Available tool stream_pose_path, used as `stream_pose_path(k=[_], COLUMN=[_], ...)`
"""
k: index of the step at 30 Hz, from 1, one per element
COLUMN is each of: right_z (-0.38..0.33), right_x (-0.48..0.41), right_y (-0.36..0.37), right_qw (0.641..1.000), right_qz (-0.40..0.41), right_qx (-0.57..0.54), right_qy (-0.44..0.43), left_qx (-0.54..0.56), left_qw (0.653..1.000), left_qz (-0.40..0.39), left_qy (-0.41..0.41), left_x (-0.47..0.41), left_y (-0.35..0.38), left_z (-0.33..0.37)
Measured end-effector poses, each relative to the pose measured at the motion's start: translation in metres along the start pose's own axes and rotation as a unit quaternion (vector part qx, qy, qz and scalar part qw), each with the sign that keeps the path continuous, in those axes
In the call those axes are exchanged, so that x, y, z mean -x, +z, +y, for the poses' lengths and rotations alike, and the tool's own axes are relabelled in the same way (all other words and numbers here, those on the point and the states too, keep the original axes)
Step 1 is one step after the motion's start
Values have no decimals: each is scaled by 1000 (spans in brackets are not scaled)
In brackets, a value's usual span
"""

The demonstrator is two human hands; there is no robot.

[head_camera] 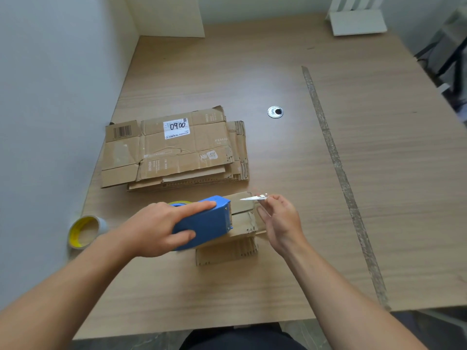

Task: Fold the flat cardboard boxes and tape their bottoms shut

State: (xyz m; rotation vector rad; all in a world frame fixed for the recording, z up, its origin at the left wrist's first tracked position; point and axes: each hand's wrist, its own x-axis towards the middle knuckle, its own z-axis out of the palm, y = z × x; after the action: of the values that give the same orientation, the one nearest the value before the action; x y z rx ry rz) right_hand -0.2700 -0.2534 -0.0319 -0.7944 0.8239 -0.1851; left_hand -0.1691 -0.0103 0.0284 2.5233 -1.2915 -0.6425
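A small folded cardboard box (227, 248) stands on the wooden table near me, its flaps facing up. My left hand (161, 228) grips a blue tape dispenser (207, 221) that lies on top of the box, index finger stretched along its top. To the right of the box, my right hand (278, 218) pinches the free end of clear tape (254, 197) above the box's far right corner. A stack of flat cardboard boxes (177, 150) lies farther back, the top one bearing a white label marked 0900.
A spare roll of tape with a yellow core (86, 232) lies at the table's left edge by the wall. A metal cable grommet (275, 112) sits mid-table. A grey strip (338, 168) runs down the right side. A white stand (358, 21) is at the far right.
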Motion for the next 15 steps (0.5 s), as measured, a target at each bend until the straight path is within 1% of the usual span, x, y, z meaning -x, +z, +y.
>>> stream_pose_path(k=[4,8,9,15], right_z=[1,2,1,1], right_x=[1,-5,-6,-2], right_y=[-15,-30,-31,-28], right_qw=[995,981,979,984], right_qz=[31,48,44,1], right_qx=[90,188,199,172], right_qy=[-3,22,30,54], left_qx=[-13,-26,-30,-24], left_qw=[1000,999,999,999], left_qz=[-13,-23,-25,-41], left_qy=[1,-7,-8,-22], left_x=[-9,-11,-12,-14], left_y=[-5,-5,-5,-9], left_z=[6,7,8,11])
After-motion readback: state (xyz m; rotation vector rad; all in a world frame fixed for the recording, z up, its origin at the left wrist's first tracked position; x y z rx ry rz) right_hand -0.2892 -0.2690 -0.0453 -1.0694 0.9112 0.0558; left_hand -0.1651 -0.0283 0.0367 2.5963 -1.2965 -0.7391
